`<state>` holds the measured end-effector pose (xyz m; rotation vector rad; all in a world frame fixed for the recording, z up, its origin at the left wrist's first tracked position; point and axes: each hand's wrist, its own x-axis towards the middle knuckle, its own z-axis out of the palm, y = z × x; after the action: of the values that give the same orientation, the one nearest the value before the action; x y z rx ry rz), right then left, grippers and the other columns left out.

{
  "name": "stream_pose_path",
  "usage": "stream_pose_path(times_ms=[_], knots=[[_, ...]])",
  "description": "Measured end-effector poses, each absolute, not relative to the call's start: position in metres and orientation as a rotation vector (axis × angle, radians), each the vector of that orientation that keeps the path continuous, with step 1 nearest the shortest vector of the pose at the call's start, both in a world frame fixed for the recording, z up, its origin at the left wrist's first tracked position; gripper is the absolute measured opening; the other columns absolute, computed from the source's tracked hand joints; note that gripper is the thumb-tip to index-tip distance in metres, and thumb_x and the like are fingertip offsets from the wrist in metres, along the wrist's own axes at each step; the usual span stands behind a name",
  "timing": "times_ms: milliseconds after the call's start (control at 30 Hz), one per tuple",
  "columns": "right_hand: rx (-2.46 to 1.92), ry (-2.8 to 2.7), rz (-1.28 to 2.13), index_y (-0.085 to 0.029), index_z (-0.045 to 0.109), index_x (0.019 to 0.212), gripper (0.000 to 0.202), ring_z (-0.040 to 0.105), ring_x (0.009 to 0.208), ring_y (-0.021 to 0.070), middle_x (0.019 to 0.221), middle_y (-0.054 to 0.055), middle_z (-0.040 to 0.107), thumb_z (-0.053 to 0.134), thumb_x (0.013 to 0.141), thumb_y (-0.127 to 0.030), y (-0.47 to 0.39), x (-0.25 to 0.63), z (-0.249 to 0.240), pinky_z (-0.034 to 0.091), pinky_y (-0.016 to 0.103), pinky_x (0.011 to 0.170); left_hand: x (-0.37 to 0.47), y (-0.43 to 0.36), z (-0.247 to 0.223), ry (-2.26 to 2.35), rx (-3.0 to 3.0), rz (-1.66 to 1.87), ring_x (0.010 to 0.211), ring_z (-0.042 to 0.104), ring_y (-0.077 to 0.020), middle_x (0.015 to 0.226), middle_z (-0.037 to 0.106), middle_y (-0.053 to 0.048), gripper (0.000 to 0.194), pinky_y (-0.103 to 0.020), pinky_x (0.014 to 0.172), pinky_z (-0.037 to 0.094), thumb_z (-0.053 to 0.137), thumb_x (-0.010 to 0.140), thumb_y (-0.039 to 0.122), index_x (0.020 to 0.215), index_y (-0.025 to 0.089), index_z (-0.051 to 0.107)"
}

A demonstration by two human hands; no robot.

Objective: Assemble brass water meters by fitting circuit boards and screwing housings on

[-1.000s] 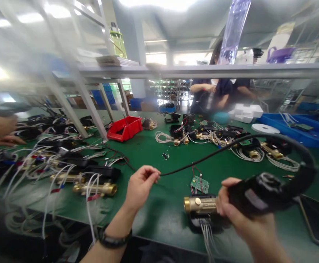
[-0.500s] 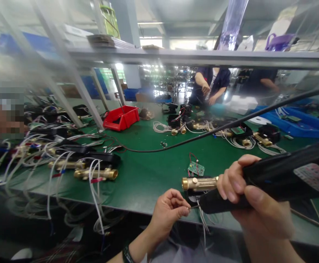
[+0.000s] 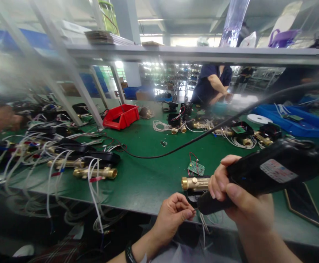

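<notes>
From where I stand, the worker's right hand [image 3: 238,191] is wrapped firmly around a black handheld tool [image 3: 254,173], its tapered nose pointing left and slightly down over the near edge of the green bench [image 3: 143,179]. The left hand [image 3: 174,212] meets it there, thumb and fingers pinched together just beside the nose; whatever tiny thing sits between those fingertips is too small for me to tell. Right behind them, a brass fitting [image 3: 195,183] lies on its side, its open end facing left and its right end hidden by the right hand. Pale wires [image 3: 203,223] hang below it over the near edge, and a small green circuit board [image 3: 196,168] lies just beyond it. A black cable [image 3: 200,137] sags across the middle of the bench and rises to the right, above the tool. To the left, more brass fittings [image 3: 96,172] lie near the edge among looping white wires, and a red bin [image 3: 128,118] sits farther back. A dark flat slab [image 3: 304,202] lies near right; beyond it are a white disc [image 3: 259,119] and a blue tray [image 3: 293,128]. Across the bench a co-worker [image 3: 210,82] in dark blue leans over, while another person's hand [image 3: 0,118], blurred, reaches in from the far left.
</notes>
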<state>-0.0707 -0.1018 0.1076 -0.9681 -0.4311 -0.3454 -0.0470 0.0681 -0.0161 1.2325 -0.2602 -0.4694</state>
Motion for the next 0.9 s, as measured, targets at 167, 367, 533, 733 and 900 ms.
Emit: stream_pose_path(times_ms=[167,367,533,733,900], knots=[[-1.114,-0.333,-0.378,-0.024,0.055,0.107,0.03,0.054,0.055,0.0113,0.069,-0.003,0.055,0.067,0.08,-0.02,-0.104,-0.057,0.102,0.045,0.029,0.054,-0.043,0.056,-0.023,-0.591,1.765,-0.041,0.079,0.06,-0.0138,0.083,0.064,-0.002,0.013,-0.024,0.073,0.046,0.065,0.077,0.01,0.087,0.017,0.061],[-1.318,-0.295,-0.468,-0.024,0.056,0.104,0.03,0.055,0.056,0.011,0.071,-0.003,0.057,0.066,0.078,-0.014,-0.106,-0.044,0.096,0.044,0.026,0.052,-0.037,0.045,-0.045,-0.904,1.942,0.243,0.094,0.054,-0.0179,0.098,0.061,-0.006,0.034,-0.032,0.083,0.046,0.045,0.079,-0.002,0.103,0.019,0.054],[-1.34,-0.276,-0.463,-0.024,0.056,0.104,0.031,0.053,0.056,0.011,0.071,-0.003,0.057,0.066,0.077,-0.015,-0.101,-0.041,0.087,0.044,0.025,0.051,-0.036,0.045,-0.051,-0.89,1.967,0.278,0.093,0.054,-0.0183,0.096,0.06,-0.005,0.034,-0.033,0.082,0.047,0.046,0.079,-0.002,0.104,0.02,0.052],[-1.354,-0.281,-0.461,-0.023,0.054,0.104,0.031,0.052,0.055,0.0112,0.07,-0.003,0.056,0.065,0.077,-0.016,-0.098,-0.039,0.083,0.043,0.026,0.05,-0.035,0.045,-0.049,-0.893,1.977,0.292,0.095,0.055,-0.0192,0.097,0.06,-0.006,0.032,-0.033,0.082,0.047,0.048,0.08,-0.001,0.103,0.02,0.052],[-1.379,-0.338,-0.389,-0.023,0.052,0.106,0.032,0.052,0.055,0.012,0.073,-0.001,0.056,0.064,0.077,-0.015,-0.099,-0.038,0.082,0.042,0.026,0.049,-0.031,0.047,-0.054,-0.918,1.992,0.366,0.088,0.056,-0.0182,0.09,0.06,-0.006,0.027,-0.031,0.077,0.049,0.046,0.082,0.001,0.101,0.018,0.053]])
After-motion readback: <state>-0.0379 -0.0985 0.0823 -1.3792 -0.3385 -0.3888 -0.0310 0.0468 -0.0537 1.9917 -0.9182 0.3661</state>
